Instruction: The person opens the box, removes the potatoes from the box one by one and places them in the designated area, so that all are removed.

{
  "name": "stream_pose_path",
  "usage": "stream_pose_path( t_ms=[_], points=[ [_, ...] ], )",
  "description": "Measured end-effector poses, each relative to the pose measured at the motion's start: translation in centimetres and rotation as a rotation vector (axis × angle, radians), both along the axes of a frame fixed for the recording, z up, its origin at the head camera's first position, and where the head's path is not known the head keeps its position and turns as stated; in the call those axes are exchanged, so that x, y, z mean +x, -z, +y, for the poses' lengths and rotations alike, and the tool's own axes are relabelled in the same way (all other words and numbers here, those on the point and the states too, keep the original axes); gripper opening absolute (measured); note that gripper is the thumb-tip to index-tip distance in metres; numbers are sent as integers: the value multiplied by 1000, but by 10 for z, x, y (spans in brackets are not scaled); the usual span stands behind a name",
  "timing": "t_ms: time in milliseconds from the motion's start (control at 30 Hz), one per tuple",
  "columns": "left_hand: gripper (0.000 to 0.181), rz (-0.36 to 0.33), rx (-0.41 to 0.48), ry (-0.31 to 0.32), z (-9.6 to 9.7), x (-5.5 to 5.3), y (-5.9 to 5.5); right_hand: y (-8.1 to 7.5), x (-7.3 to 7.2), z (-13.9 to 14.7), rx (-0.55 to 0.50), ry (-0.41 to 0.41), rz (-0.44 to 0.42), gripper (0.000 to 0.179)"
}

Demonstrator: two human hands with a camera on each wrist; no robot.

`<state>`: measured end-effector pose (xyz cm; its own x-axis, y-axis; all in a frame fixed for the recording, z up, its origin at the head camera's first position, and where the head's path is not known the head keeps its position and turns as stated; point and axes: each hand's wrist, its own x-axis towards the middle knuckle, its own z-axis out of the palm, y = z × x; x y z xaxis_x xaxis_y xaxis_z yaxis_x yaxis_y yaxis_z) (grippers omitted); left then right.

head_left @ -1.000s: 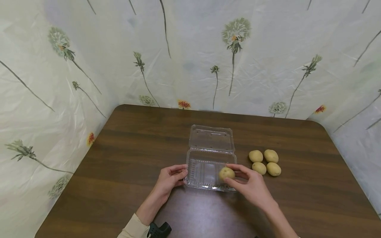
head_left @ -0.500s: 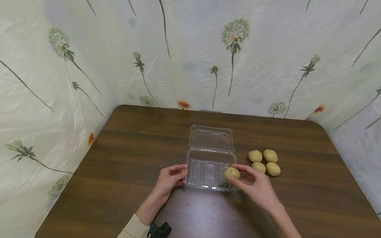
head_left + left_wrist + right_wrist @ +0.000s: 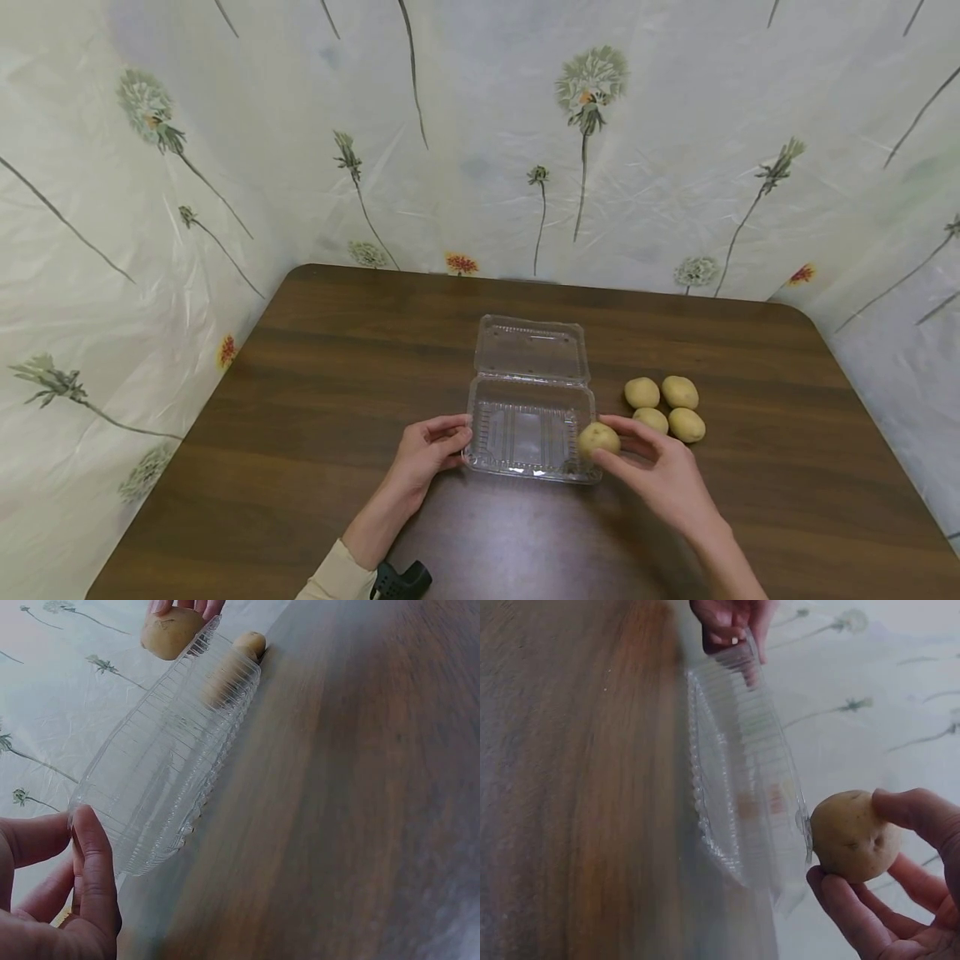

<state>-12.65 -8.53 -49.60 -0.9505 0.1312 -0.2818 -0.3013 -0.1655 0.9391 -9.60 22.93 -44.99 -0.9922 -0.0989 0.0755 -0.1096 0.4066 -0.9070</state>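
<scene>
A clear plastic clamshell container [image 3: 525,433] lies with its lid [image 3: 531,350] folded back away from me. My left hand [image 3: 429,454] pinches its left rim between thumb and fingers, as the left wrist view also shows. In my right hand [image 3: 656,471] a potato [image 3: 598,440] is held between thumb and fingertips, over the container's right edge. The right wrist view shows this potato [image 3: 855,836] right at the rim, above the container's side wall. Inside the base no potato is seen.
Several potatoes [image 3: 680,392] sit grouped on the brown wooden table [image 3: 360,333], right of the container. A flower-patterned sheet [image 3: 480,150] hangs behind the table and along its sides. A dark wrist device [image 3: 402,579] is at the left sleeve.
My right hand has moved to the right with the potato, from above the container's inside to its right rim. The left hand and container have stayed in place.
</scene>
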Motion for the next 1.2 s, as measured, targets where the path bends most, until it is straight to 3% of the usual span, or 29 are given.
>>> stream_pose_path(
  t_ms=[267,1200],
  points=[
    [40,2,22,-8,1,-1,2,1,4,7,33,45,-61,51],
    [40,1,22,-7,1,-1,2,12,10,34,184,136,-121,55]
  ],
)
